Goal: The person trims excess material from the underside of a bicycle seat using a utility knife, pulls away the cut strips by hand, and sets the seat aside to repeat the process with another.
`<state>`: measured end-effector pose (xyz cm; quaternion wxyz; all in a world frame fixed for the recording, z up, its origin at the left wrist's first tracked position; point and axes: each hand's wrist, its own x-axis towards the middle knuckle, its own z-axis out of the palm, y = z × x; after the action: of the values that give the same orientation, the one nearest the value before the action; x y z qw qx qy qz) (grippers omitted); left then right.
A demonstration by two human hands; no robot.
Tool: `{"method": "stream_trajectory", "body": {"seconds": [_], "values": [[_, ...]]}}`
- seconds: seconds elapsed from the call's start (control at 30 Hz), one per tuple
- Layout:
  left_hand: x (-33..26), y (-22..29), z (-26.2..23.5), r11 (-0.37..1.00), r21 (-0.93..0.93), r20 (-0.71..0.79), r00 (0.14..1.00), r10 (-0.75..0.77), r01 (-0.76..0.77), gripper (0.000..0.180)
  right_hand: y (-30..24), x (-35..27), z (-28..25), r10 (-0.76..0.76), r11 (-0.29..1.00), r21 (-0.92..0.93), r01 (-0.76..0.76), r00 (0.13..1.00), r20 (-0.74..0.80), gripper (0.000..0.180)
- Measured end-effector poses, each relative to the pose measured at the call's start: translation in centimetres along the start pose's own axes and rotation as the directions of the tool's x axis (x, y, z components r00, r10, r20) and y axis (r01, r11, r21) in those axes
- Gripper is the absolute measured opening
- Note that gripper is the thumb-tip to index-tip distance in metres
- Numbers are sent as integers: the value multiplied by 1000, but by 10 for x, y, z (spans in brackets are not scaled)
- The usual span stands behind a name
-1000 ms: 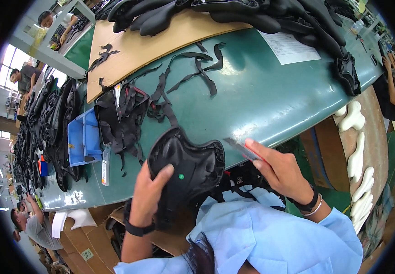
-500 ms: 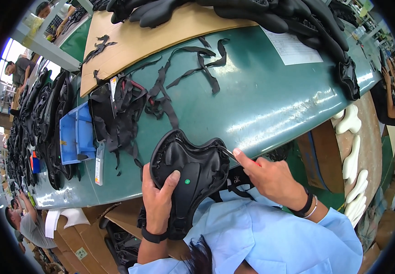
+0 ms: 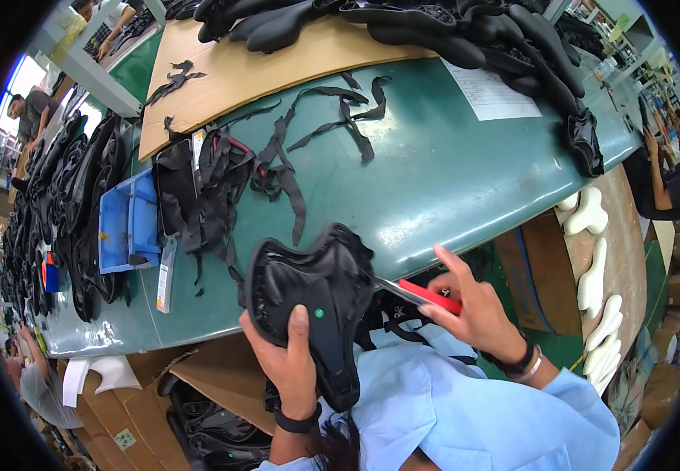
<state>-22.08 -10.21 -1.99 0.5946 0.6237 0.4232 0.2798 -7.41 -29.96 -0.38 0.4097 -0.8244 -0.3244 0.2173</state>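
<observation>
So, the black moulded saddle-shaped piece (image 3: 332, 294) with a round green sticker (image 3: 319, 313) is up in the air by the near edge of the glossy green table (image 3: 418, 177), hollow side facing up, wide end far and narrow nose near; the bare left hand (image 3: 286, 363) has it gripped on the left side, thumb pressed over the hollow side, fingers mostly hidden underneath; the bare right hand (image 3: 473, 308) is closed around a red-handled knife with a metal blade (image 3: 432, 297), one finger lifted, tip right at the saddle's right rim, though I can't tell if it's touching; limp black fabric strips (image 3: 218, 184) lie on the table to the left; handling-wise I'd guess it's light, with a stiff shell and softer cover, maybe a bit slick; best hold is probably that left flank, fingers well away from the blade side
</observation>
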Motion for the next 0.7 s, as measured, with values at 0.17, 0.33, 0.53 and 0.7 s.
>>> {"method": "stream_trajectory", "body": {"seconds": [0.17, 0.33, 0.53, 0.7], "values": [[17, 9, -5, 975, -217, -99, 995, 13, -35, 47, 4, 33, 6, -148, 989, 28, 147, 988, 38, 50], [38, 13, -7, 950, -305, -132, 991, 28, -67, 49, -5, 62, 9, -213, 977, 19, 213, 977, 26, 36], [48, 19, -10, 993, 11, -56, 991, 120, -120, 40, -30, 69, -20, -64, 965, -246, 88, 993, 102, 36], [53, 21, 2, 992, 28, 41, 991, 125, -127, 42, -16, 127, 31, -567, 815, -130, 564, 824, 17, 42]]}}
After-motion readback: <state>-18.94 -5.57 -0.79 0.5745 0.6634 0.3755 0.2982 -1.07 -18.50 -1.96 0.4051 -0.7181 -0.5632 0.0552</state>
